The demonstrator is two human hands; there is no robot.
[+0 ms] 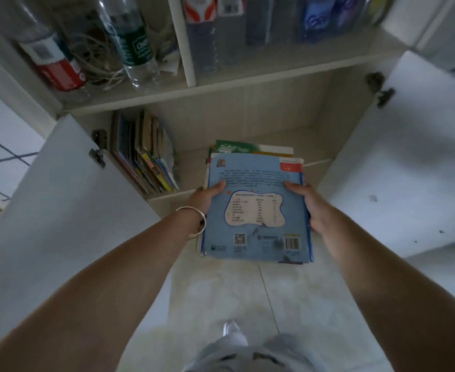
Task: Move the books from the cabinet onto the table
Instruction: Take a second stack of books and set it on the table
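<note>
Both hands, left hand (207, 196) and right hand (311, 205), grip a stack of books (257, 208) just outside the cabinet (248, 116), more upright books (143, 154) wait inside, no table in view.

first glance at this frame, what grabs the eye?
The stack of books with a light-blue back cover on top, held at centre frame by the left hand and right hand, one at each side edge, in front of the open white cabinet. Next, the row of upright colourful books leaning at the left of the lower shelf. Above, clear plastic bottles on the upper shelf.
</note>
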